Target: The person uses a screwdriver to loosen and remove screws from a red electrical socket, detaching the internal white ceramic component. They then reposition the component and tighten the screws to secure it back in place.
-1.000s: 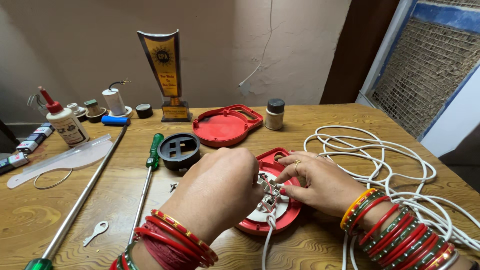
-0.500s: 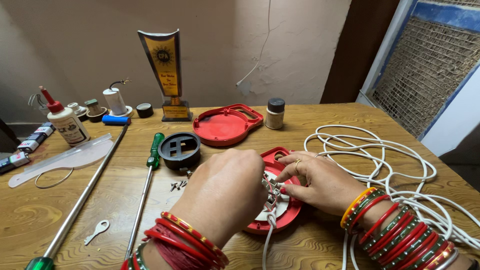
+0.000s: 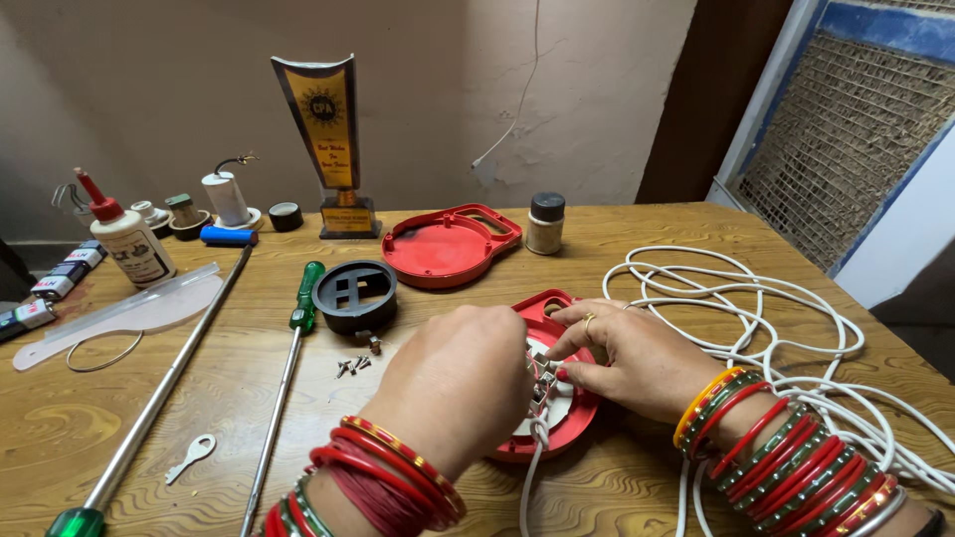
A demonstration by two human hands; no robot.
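Since half a second ago almost nothing has shifted: both hands stay bunched over the red round housing (image 3: 557,418) near the table's front edge, my left hand (image 3: 458,383) perhaps a touch lower. Its fingers are curled shut around the small metal terminal piece (image 3: 544,376) at the housing's middle, though exactly what they pinch is hidden behind the knuckles. My right hand (image 3: 637,358) is half closed, fingertips pressing the same part from the right and steadying the housing. From there the white cable (image 3: 796,348) drops toward me and loops away to the right; I judge it soft and springy, best held close to the terminal, while the plastic shell is light, stiff and likely to slide on the wooden table (image 3: 617,234) unless pinned at its rim. Left of the hands lie loose screws (image 3: 353,365), tiny and easy to scatter, and a green-handled screwdriver (image 3: 288,383). Farther off sit a black round insert (image 3: 355,295) and the red lid (image 3: 448,246). Far left stands a white glue bottle (image 3: 127,239) with a red nozzle and printed label; farthest, a tall gold-and-black trophy (image 3: 328,139).
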